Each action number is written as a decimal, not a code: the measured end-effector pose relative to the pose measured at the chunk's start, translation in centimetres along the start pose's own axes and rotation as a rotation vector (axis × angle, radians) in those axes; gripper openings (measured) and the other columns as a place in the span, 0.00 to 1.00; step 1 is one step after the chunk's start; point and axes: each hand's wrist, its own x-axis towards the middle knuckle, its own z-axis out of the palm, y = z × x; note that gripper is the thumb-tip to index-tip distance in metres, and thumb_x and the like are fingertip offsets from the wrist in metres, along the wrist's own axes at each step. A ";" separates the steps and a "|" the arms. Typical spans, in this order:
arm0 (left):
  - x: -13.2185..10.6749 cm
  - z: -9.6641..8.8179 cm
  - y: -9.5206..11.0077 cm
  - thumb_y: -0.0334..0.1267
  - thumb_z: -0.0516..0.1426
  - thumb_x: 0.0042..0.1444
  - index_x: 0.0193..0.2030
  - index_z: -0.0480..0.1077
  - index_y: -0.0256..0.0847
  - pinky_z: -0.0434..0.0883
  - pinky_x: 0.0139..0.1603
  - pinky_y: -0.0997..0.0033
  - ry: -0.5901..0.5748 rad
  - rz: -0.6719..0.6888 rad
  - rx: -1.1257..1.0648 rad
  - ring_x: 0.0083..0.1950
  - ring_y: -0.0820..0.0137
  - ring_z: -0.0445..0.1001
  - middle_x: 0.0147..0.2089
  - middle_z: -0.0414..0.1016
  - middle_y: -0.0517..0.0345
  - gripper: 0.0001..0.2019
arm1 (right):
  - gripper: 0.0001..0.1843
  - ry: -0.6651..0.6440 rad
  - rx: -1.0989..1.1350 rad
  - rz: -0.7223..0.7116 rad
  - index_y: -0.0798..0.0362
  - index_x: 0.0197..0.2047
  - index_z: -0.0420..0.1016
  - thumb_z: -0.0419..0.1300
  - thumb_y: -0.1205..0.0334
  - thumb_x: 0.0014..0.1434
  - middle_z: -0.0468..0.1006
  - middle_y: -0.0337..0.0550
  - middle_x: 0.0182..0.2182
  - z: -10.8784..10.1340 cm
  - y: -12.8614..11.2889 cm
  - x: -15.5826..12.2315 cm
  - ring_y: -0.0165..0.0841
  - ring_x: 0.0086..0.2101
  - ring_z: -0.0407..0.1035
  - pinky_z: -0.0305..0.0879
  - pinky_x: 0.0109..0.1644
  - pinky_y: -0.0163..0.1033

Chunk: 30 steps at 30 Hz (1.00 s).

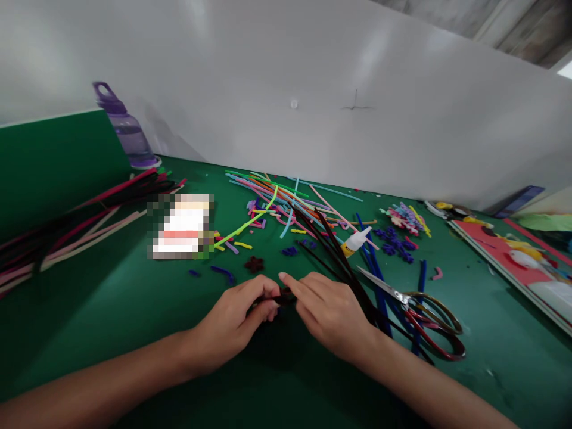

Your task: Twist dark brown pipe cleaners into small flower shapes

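Both hands, frame center-bottom: left hand (236, 319) + right hand (326, 310) pinch dark pipe cleaner (284, 298), mid-bend, unfinished. One small flower (255, 264) done; scissors (424, 316) lower right, untouched.

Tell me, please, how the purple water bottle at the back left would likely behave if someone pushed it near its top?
The purple water bottle stands upright, tall for its base, so a high push would probably tip it rather than slide it. Its rounded body suggests it would roll once down. How full it is cannot be told, so its weight is uncertain.
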 end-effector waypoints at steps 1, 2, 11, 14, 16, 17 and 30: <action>0.0 0.0 0.1 0.30 0.45 0.61 0.35 0.60 0.41 0.65 0.34 0.76 0.003 -0.005 -0.003 0.31 0.75 0.69 0.28 0.68 0.64 0.06 | 0.20 -0.005 -0.014 -0.004 0.64 0.55 0.69 0.46 0.71 0.63 0.75 0.48 0.29 0.0 0.0 0.0 0.35 0.31 0.68 0.66 0.33 0.39; 0.0 0.0 0.1 0.30 0.45 0.61 0.35 0.60 0.41 0.65 0.34 0.76 0.001 -0.010 -0.004 0.30 0.75 0.69 0.28 0.68 0.64 0.06 | 0.20 -0.016 -0.027 -0.004 0.64 0.54 0.69 0.46 0.70 0.63 0.75 0.48 0.28 0.0 -0.1 0.0 0.35 0.30 0.67 0.65 0.33 0.39; 0.4 -0.2 0.2 0.33 0.46 0.61 0.35 0.60 0.41 0.66 0.32 0.75 -0.071 -0.097 -0.200 0.29 0.75 0.68 0.27 0.67 0.65 0.04 | 0.15 -0.093 -0.010 0.087 0.55 0.42 0.74 0.46 0.71 0.63 0.71 0.43 0.26 -0.2 0.1 0.1 0.32 0.30 0.64 0.60 0.33 0.35; 0.5 -0.2 0.1 0.33 0.47 0.61 0.35 0.60 0.40 0.65 0.32 0.76 -0.081 -0.117 -0.256 0.29 0.75 0.67 0.27 0.67 0.65 0.04 | 0.15 -0.092 0.033 0.104 0.54 0.40 0.74 0.46 0.72 0.63 0.71 0.43 0.27 0.1 0.3 0.0 0.31 0.30 0.64 0.59 0.34 0.34; 0.5 -0.2 0.0 0.33 0.48 0.61 0.35 0.61 0.40 0.65 0.32 0.76 -0.096 -0.121 -0.263 0.29 0.75 0.68 0.27 0.67 0.65 0.04 | 0.15 -0.088 0.092 0.105 0.54 0.40 0.73 0.46 0.72 0.64 0.71 0.43 0.28 0.3 0.5 -0.1 0.31 0.31 0.65 0.60 0.35 0.34; 0.5 -0.2 0.0 0.33 0.48 0.61 0.35 0.61 0.40 0.65 0.33 0.76 -0.106 -0.121 -0.266 0.29 0.75 0.68 0.27 0.67 0.65 0.04 | 0.15 -0.084 0.125 0.102 0.54 0.40 0.73 0.45 0.72 0.64 0.72 0.43 0.29 0.3 0.5 -0.1 0.31 0.31 0.65 0.61 0.35 0.34; 0.8 -0.1 -0.2 0.32 0.50 0.59 0.34 0.61 0.40 0.65 0.33 0.75 -0.171 -0.139 -0.363 0.29 0.75 0.69 0.26 0.69 0.65 0.03 | 0.16 -0.040 0.350 0.144 0.54 0.51 0.67 0.46 0.72 0.63 0.77 0.45 0.39 1.1 0.7 -0.7 0.32 0.38 0.71 0.66 0.43 0.37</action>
